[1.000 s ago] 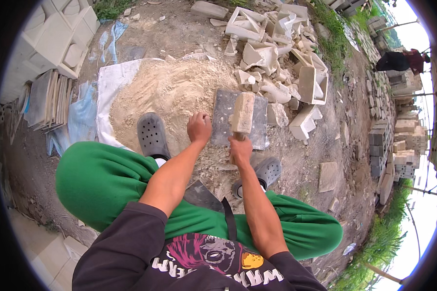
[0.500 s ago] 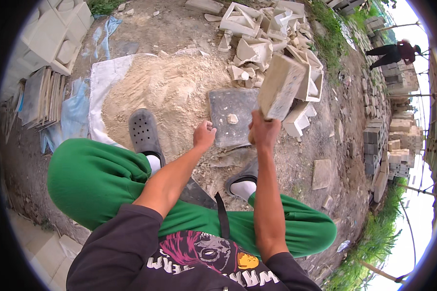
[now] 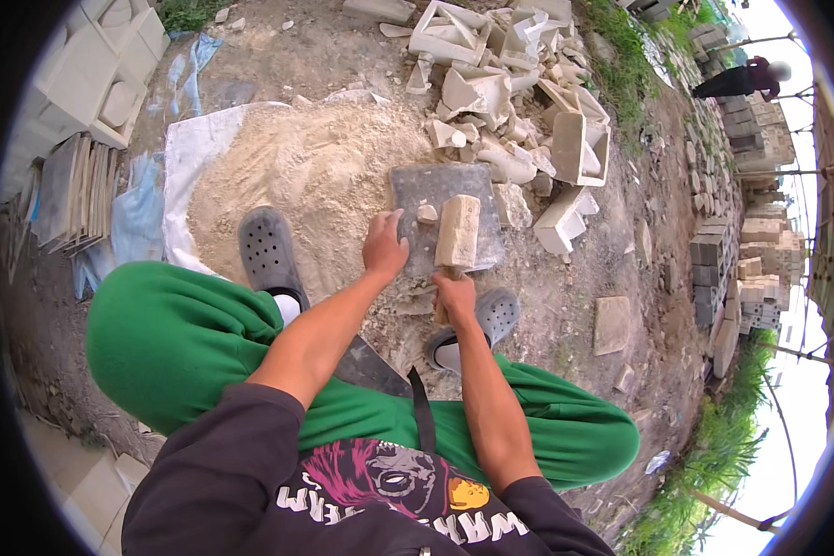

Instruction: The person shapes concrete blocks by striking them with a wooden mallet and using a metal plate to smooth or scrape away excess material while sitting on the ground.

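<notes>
Mallet [image 3: 457,232] w/ pale block head sits on dark grey slab [image 3: 406,190], gripped by right hand [image 3: 454,298] closed round its short handle at the slab's near edge. Left hand [image 3: 384,246] rests on slab's near-left part, fingers curled loosely, tips beside a small pale stone chip [image 3: 426,213] — holding it or not, can't tell. Slab lies on sandy ground, sand heap [image 3: 296,176] on white sheet to its left, pile of broken pale castings [image 3: 514,83] behind & to the right. Grey clogs [image 3: 267,248] either side; green trousers below.
</notes>
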Motion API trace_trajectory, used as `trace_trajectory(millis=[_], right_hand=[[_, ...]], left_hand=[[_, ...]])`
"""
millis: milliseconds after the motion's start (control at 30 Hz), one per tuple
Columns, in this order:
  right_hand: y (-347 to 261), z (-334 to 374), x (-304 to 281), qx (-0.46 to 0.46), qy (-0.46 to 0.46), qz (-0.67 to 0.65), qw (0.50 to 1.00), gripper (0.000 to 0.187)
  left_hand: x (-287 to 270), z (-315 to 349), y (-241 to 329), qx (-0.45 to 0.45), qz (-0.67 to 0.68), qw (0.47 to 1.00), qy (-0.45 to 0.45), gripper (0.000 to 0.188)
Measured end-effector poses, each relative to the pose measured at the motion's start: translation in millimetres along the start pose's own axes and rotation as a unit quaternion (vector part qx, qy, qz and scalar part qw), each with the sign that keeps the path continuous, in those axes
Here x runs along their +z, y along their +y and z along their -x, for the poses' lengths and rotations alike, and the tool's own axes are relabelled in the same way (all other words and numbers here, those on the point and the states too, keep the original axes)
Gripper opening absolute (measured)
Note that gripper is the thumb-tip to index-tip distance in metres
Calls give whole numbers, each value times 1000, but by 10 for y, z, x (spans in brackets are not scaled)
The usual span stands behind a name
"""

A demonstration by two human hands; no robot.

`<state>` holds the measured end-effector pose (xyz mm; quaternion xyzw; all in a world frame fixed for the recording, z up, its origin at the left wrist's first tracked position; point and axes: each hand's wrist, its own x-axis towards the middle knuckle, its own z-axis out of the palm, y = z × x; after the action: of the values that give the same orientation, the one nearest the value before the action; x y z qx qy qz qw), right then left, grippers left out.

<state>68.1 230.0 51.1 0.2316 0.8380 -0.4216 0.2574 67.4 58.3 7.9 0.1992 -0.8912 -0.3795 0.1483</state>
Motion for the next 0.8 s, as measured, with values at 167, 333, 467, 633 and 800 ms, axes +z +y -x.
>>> trace_trajectory(millis=[167, 333, 467, 633, 800], right_hand=[[-157, 118, 11, -14, 11, -35, 999, 27], [-287, 143, -25, -62, 22, -15, 998, 41], [-280, 160, 128, -53, 34, -30, 998, 35], [-233, 72, 135, -67, 52, -17, 996, 35], [-765, 182, -105, -59, 12, -5, 998, 32]], left_hand=[[122, -445, 1, 62, 43, 993, -86, 36], [147, -668, 60, -50, 35, 980, -187, 26], [189, -681, 52, -122, 88, 974, -171, 24], [211, -654, 92, -190, 131, 954, -190, 18], [181, -728, -18, -190, 141, 947, -216, 19]])
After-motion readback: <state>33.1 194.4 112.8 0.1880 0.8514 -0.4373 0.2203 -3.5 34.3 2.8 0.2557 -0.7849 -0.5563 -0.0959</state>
